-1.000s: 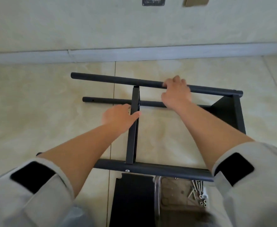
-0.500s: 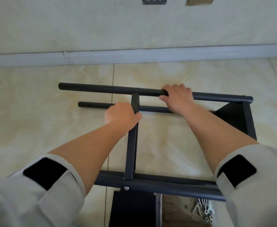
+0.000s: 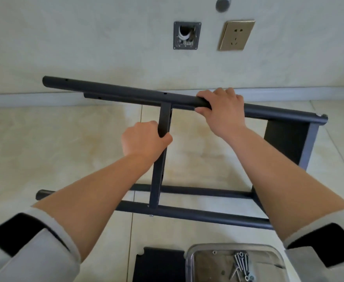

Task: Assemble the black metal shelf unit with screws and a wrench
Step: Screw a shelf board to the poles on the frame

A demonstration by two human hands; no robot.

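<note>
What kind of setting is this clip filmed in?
Likely an indoor room, perhaps a home: glossy tiled floor, a wall socket beside an open wall box, and a baseboard along the wall.

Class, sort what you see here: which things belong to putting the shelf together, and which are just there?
Job:
frame
crossbar
left hand
right hand
screws
tray
panel

Just there:
socket
wall box
</note>
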